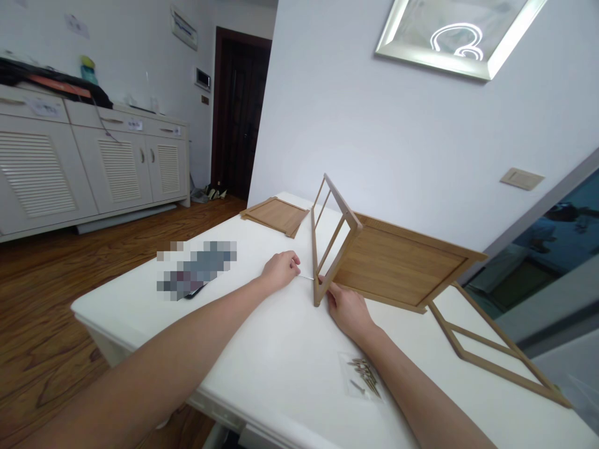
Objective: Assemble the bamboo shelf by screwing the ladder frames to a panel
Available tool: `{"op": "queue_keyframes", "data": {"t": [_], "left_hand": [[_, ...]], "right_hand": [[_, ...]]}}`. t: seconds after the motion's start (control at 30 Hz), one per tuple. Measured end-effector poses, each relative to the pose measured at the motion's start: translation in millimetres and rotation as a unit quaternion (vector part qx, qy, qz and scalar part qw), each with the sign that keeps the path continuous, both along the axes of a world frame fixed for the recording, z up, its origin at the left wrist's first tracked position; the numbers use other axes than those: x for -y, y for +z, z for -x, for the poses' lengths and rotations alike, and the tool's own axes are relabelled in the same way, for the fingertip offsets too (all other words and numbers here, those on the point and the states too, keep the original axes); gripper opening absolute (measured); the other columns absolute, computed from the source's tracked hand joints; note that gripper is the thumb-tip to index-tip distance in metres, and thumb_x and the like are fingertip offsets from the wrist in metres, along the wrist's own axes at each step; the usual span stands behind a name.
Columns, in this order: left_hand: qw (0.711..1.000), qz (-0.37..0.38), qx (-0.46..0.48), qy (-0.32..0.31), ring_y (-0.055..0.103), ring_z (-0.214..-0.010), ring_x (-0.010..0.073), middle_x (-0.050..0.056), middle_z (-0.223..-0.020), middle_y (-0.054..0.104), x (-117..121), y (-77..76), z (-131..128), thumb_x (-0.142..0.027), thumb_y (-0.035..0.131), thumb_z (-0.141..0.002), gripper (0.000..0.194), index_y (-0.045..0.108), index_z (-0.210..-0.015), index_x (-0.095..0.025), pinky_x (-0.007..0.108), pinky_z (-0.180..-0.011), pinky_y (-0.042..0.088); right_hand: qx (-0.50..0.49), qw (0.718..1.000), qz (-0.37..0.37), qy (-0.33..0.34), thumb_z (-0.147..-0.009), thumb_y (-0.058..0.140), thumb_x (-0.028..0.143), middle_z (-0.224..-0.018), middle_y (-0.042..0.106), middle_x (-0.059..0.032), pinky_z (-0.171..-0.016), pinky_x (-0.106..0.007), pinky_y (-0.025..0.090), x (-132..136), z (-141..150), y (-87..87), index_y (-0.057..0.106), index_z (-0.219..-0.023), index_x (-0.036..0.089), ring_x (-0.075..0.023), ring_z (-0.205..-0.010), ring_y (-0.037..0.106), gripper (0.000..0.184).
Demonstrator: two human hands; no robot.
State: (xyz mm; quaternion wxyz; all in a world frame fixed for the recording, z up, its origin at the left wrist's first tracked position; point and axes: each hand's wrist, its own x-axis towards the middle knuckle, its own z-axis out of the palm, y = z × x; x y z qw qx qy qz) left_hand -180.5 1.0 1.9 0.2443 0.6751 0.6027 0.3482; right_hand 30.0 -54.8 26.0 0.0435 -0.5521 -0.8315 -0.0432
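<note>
The white bench [262,386] carries a flat brown wooden panel [277,215] beyond the left hand [281,269] and a blurred dark object [201,268] leftward. By the right hand [350,312] are a barred brown wooden frame [341,258], a large wooden panel [397,263], brass-coloured metal screws [367,375] on clear plastic [349,377] and, rightward, an open wooden frame [486,342].

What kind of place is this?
Probably somebody's home: there's a long white cabinet with drawers, a wood floor, and a dark door.
</note>
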Motion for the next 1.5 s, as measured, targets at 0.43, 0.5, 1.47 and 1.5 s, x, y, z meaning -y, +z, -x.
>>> {"op": "queue_keyframes", "data": {"t": [0.43,0.5,1.47,1.5], "left_hand": [[1.000,-0.002,-0.003,-0.021,0.065,-0.075,0.0170,0.003,-0.078,0.074,-3.3,-0.2,4.2,-0.024,0.069,-0.070,0.008,0.074,-0.075,-0.019,0.026,-0.065,0.045],[1.000,0.002,-0.003,-0.026,0.065,-0.073,0.0168,0.003,-0.076,0.073,-2.9,1.0,4.4,-0.024,0.069,-0.070,0.008,0.074,-0.074,-0.019,0.025,-0.064,0.045],[0.959,-0.096,-0.255,-0.076,0.067,-0.090,0.0246,0.009,-0.095,0.073,19.9,14.2,-0.6,-0.015,0.051,-0.084,0.020,0.067,-0.094,-0.019,0.034,-0.077,0.047],[0.954,-0.103,-0.266,-0.088,0.067,-0.091,0.0247,0.010,-0.096,0.072,20.8,14.6,-0.6,-0.013,0.050,-0.084,0.020,0.067,-0.095,-0.018,0.034,-0.077,0.047]], "right_hand": [[0.009,1.000,0.005,-0.004,-0.092,0.039,0.019,-0.112,0.071,-0.0039,-0.076,-0.027,0.045,-0.7,-0.8,0.2,0.043,-0.143,0.031,-0.0199,-0.094,0.067,0.052],[0.002,1.000,0.001,-0.002,-0.092,0.040,0.019,-0.113,0.071,-0.0029,-0.075,-0.027,0.045,-1.3,-1.3,-0.9,0.044,-0.142,0.032,-0.0201,-0.094,0.067,0.051],[-0.013,1.000,0.000,0.009,-0.091,0.039,0.018,-0.116,0.070,-0.0016,-0.077,-0.027,0.045,-3.7,-4.4,-4.0,0.047,-0.140,0.033,-0.0195,-0.096,0.066,0.051],[-0.015,1.000,0.000,0.009,-0.091,0.039,0.018,-0.116,0.070,-0.0016,-0.077,-0.027,0.045,-3.6,-4.4,-3.9,0.047,-0.139,0.033,-0.0194,-0.096,0.066,0.051]]}}
